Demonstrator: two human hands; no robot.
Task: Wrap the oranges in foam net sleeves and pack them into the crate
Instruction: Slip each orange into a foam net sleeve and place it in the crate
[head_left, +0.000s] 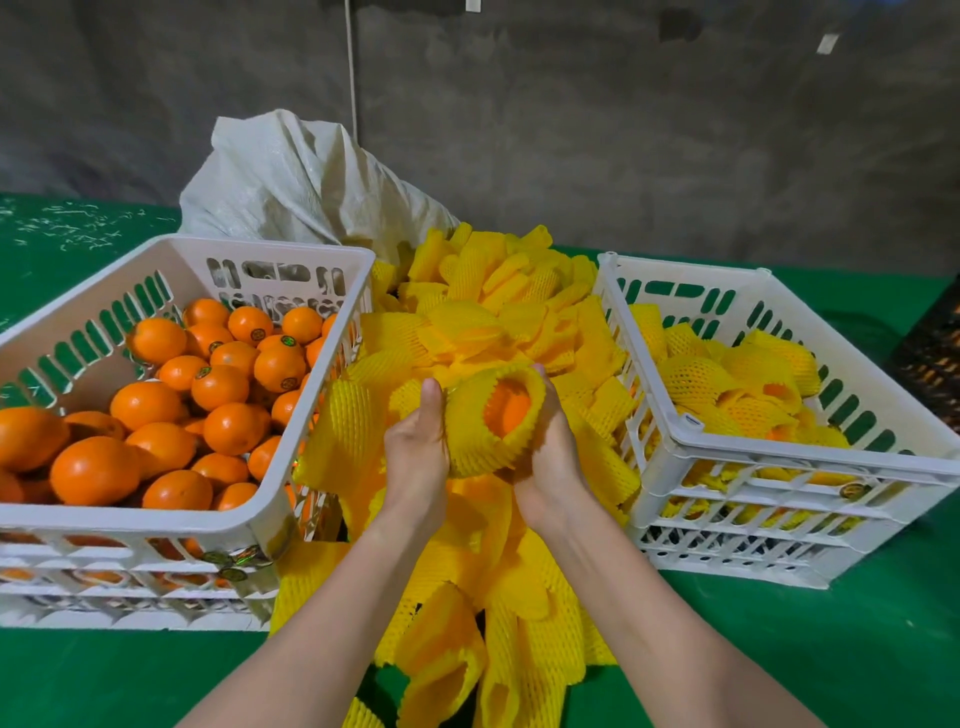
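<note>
Orange (508, 408) in foam net sleeve (467, 448), clasped between left hand (415, 453) and right hand (551, 460)

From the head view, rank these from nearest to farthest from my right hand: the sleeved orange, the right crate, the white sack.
1. The sleeved orange, held between the right hand and the left hand.
2. The right crate, just to that hand's right.
3. The white sack, back left, behind the other crate.
</note>
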